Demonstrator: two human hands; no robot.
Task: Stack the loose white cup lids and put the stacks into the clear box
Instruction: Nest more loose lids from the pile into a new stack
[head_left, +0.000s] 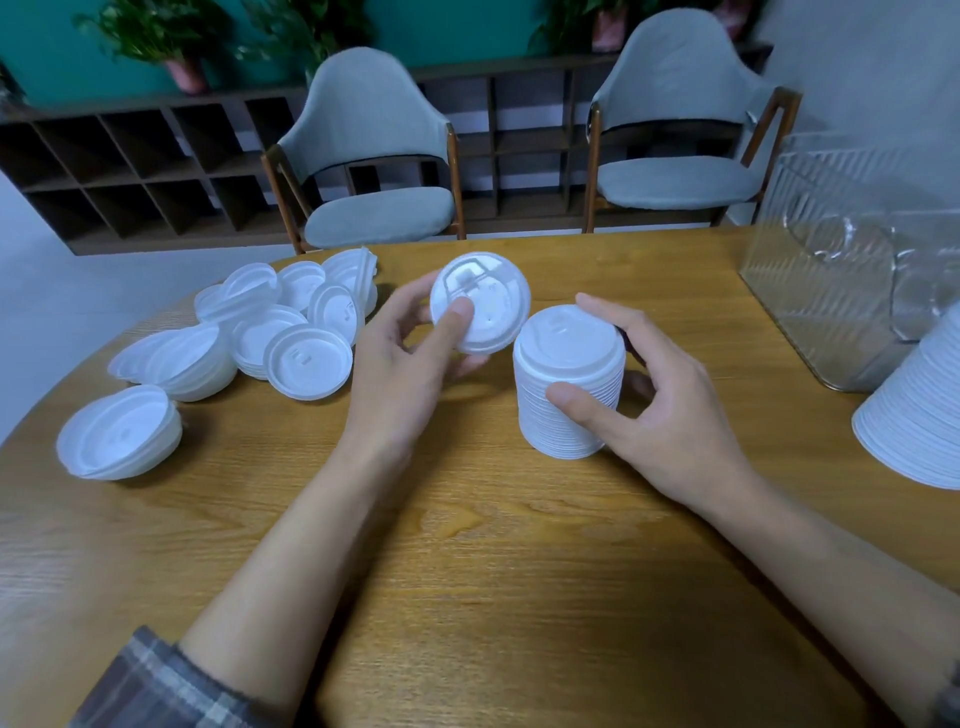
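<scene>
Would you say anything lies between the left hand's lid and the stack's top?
Nothing visible: the round white plastic lid hangs beside the bare top of the white lid stack; the right hand grips its sides.

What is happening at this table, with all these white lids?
A person is stacking lids. The left hand holds one lid up beside the top of a stack, and the right hand grips that stack on the table. Many loose lids lie at the left. A second stack stands at the right, beside the clear box.
</scene>
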